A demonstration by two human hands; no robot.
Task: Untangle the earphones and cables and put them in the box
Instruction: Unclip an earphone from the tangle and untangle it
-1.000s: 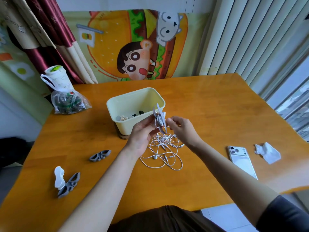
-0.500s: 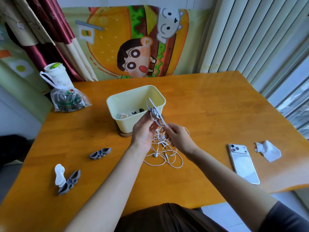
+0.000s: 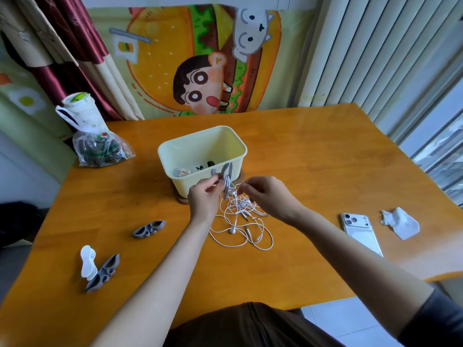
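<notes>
Pinching a grey cable clip (image 3: 226,177) between thumb and forefinger, the fingers (image 3: 211,183) of the left hand (image 3: 203,199) held it upright just in front of the near wall of the box, with white cord caught round its lower end. The fingers (image 3: 248,185) of the right hand (image 3: 269,197) were curled in close beside it and nipped a strand of that same cord. From both hands the white earphones (image 3: 240,221) hung down and spread out as a loose tangle of loops on the worktop (image 3: 313,159), with an earbud and a couple of slim plugs showing among them. The cream box (image 3: 200,132) stood just beyond on a round coaster (image 3: 182,199), a few small items already at its bottom. The cord looked very light, thin and limp, with no stiffness to hold a shape, so any tug in the middle of a loop would likely tighten a knot rather than free it. The better hold seemed to be at a hard end, a plug or an earbud, fed back through the loops. The thin joints at the buds looked fragile. The clip seemed firm enough to serve as a handle.
</notes>
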